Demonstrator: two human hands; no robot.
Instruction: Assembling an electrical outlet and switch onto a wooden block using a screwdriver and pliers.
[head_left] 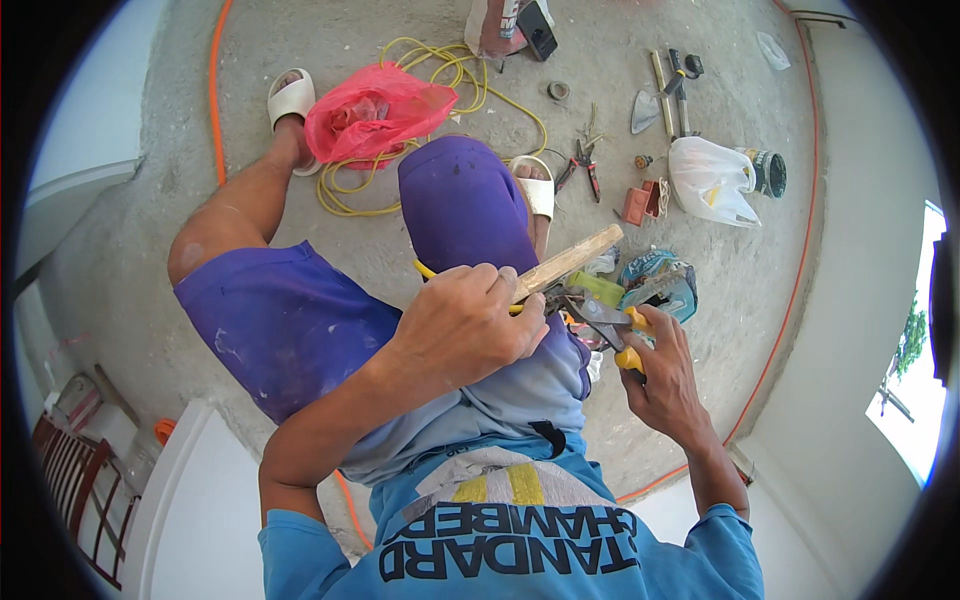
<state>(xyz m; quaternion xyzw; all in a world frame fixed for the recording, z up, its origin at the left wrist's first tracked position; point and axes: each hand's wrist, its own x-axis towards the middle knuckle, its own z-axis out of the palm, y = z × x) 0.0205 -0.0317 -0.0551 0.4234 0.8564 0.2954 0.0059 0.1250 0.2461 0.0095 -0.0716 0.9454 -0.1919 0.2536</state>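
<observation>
My left hand (pixel 468 318) is closed around a rough wooden stick (pixel 572 260) above my thigh. A thin yellow piece (pixel 424 269) pokes out behind its knuckles; what it is I cannot make out. My right hand (pixel 665 378) grips yellow-handled pliers (pixel 600 314), their handles spread apart. The metal jaws point left and meet a small dark piece at my left fingertips. What lies between the jaws is too small to tell.
Ahead on the concrete lie a pink plastic bag (pixel 376 112), a yellow cord (pixel 345 200), red-handled pliers (pixel 582 168), a tape roll (pixel 558 91), a trowel (pixel 645 112), a hammer (pixel 679 95), a reddish box (pixel 640 204) and a white bag (pixel 712 180). Orange hose (pixel 216 100) runs left.
</observation>
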